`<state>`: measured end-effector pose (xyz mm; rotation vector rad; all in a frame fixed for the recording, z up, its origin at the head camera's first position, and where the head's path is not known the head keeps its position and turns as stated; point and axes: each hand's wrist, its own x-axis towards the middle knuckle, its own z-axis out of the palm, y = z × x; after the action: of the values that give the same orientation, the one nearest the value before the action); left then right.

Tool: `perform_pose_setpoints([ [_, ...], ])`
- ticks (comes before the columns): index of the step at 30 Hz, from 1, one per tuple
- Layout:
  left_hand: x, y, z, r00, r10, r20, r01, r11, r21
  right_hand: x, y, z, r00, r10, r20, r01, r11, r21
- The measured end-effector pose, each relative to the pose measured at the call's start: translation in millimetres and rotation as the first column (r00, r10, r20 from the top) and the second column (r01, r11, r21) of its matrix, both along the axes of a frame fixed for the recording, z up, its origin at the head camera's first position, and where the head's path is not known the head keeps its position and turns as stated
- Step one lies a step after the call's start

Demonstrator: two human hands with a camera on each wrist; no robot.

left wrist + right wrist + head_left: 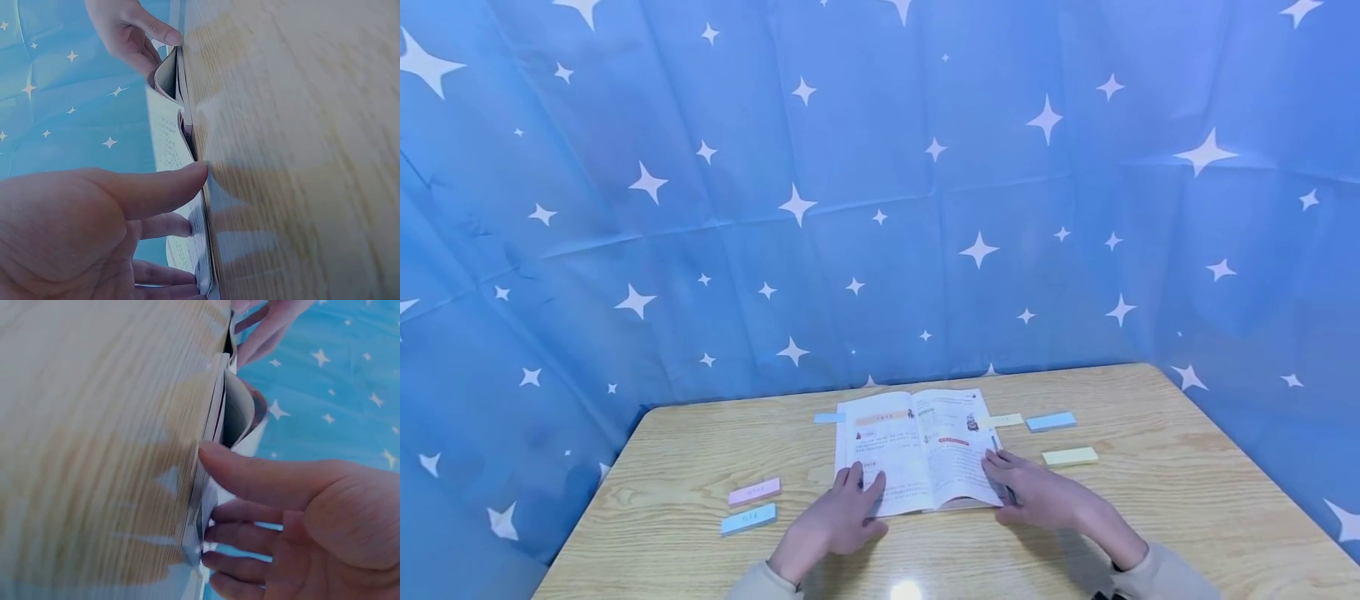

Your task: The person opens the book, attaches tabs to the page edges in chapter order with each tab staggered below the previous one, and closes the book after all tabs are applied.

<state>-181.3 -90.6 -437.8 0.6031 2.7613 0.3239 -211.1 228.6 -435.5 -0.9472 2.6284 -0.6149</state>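
Note:
An open book (pixel 887 458) with printed pages and small pictures lies on the wooden table. My left hand (pixel 844 510) rests on the lower left of its left page, fingers spread, thumb by the front edge. My right hand (pixel 1037 492) touches the right page's outer edge with its fingertips, and its thumb lies by the near corner. In the right wrist view, the right thumb (pixel 256 475) is straight along the book's front edge. Some pages (pixel 240 412) bulge upward between the two hands. A blue tab (pixel 829 418) sticks out at the left, a yellow tab (pixel 1006 420) at the right.
Left of the book lie a pink sticky-note pad (pixel 755 492) and a blue one (pixel 748 520). At the right are another blue pad (pixel 1051 422) and a yellow pad (pixel 1070 457). A blue star-patterned curtain (pixel 880 175) hangs behind the table (pixel 685 450).

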Motion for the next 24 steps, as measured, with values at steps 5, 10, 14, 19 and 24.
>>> perform_pose_setpoints([
  [5, -0.1, 0, -1.7, 1.0, 0.01, 0.0, -0.01, 1.0, -0.002, 1.9, -4, 0.7, 0.999, 0.038, 0.038, -0.037, 0.998, -0.043],
  [10, -0.2, 0, -3.0, 1.0, 0.014, 0.005, -0.014, 1.0, -0.012, 4.7, -9, 0.9, 0.998, 0.015, 0.068, -0.01, 0.997, -0.071],
  [14, -0.3, 0, -2.8, 1.0, 0.013, 0.007, -0.013, 1.0, -0.015, 7.2, -13, 1.8, 0.996, -0.002, 0.085, 0.01, 0.995, -0.096],
  [19, -0.4, 0, -2.8, 1.0, 0.009, 0.003, -0.009, 1.0, -0.016, 11.0, -20, 2.6, 0.999, -0.049, 0.019, 0.051, 0.99, -0.128],
  [24, 0.2, 1, -3.7, 1.0, 0.001, -0.014, -0.001, 1.0, -0.016, 13.5, -27, 2.6, 0.989, -0.146, -0.023, 0.141, 0.979, -0.15],
])
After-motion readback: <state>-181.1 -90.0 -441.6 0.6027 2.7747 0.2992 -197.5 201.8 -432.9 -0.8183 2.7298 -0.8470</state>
